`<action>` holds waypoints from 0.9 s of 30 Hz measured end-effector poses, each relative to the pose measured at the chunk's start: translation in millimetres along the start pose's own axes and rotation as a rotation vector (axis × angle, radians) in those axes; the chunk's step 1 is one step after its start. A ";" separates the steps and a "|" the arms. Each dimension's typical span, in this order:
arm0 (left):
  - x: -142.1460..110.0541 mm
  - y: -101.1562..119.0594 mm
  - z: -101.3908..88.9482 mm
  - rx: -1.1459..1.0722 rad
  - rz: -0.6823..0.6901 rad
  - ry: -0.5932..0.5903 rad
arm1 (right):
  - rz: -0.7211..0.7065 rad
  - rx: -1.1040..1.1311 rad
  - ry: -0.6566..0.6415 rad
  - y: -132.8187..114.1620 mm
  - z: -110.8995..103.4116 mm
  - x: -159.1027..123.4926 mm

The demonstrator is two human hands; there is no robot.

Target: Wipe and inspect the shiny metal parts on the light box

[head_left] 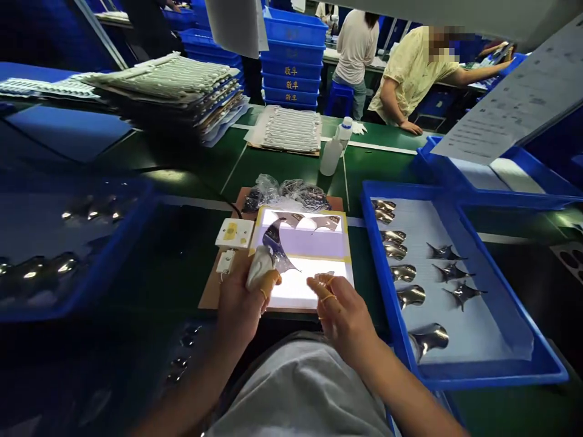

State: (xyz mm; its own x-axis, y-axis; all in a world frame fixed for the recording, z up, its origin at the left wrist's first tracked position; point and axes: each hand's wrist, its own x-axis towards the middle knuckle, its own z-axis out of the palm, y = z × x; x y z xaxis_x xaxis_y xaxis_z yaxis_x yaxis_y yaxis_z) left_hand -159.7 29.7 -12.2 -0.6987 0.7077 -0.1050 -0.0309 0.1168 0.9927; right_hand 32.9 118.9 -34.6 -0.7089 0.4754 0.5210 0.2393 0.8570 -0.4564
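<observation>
My left hand (243, 294) is closed around a white cloth (260, 267), with a shiny curved metal part (276, 240) gripped at its lower end. That part has pointed tips and stands over a lit white panel (296, 294). To the right, my right hand (344, 309) hovers at the panel's lower right edge, fingers curled together; whatever they may hold is too small to make out. Yellow bands circle fingers on both hands. Dark curved shapes show along the panel's top strip.
At right, a blue tray (492, 379) holds several shiny metal parts; another blue tray (77, 303) lies left. Behind the panel are plastic bags (286, 194) and a translucent bottle (331, 158). Stacked trays (173, 91) stand back left. A person (410, 79) leans over the far table edge.
</observation>
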 end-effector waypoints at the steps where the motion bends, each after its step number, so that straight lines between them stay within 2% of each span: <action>1: 6.2 -2.7 -7.7 0.161 0.170 0.008 | 0.037 0.031 0.056 3.5 0.0 4.0; 2: 12.2 -6.7 -15.1 0.346 0.350 -0.018 | 0.080 0.055 0.119 8.2 0.3 7.6; 4: 22.4 -18.1 -26.9 0.721 0.664 -0.166 | 0.185 0.069 0.245 20.4 3.5 11.9; 5: 25.9 -24.9 -30.6 0.884 0.771 -0.259 | 0.242 0.067 0.304 27.4 6.8 11.9; 7: 29.5 -38.6 -33.4 1.140 0.878 -0.418 | 0.352 0.062 0.391 41.4 16.8 7.2; 9: 29.4 -50.3 -33.4 1.286 0.881 -0.504 | 0.433 0.065 0.417 52.1 28.7 -2.9; 11: 26.9 -58.7 -34.3 1.315 0.814 -0.522 | 0.463 0.057 0.392 56.2 38.4 -15.9; 14: 22.4 -65.5 -40.0 1.213 0.682 -0.441 | 0.428 0.020 0.272 49.7 42.7 -33.9; 17: 21.2 -67.2 -42.6 1.064 0.624 -0.322 | 0.348 0.012 0.124 39.9 34.3 -42.1; 19: 23.1 -67.4 -38.6 0.960 0.618 -0.291 | 0.305 -0.018 0.084 39.6 25.7 -38.5; 22: 28.3 -69.2 -27.0 0.883 0.605 -0.335 | 0.216 -0.103 -0.003 51.3 16.9 -19.1; 25: 33.0 -72.6 -19.7 0.955 0.564 -0.394 | 0.096 -0.136 -0.170 69.1 18.0 5.6; 27: 35.3 -74.2 -21.4 1.023 0.541 -0.402 | 0.052 -0.142 -0.253 79.1 21.5 15.4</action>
State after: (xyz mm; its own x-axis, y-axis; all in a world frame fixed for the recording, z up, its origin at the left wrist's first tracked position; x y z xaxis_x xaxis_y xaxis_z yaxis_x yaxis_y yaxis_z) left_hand -197.4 31.1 -88.2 -0.1714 0.9784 0.1160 0.8971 0.1063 0.4288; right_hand 26.6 189.7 -78.2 -0.8321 0.4699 0.2946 0.3575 0.8605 -0.3630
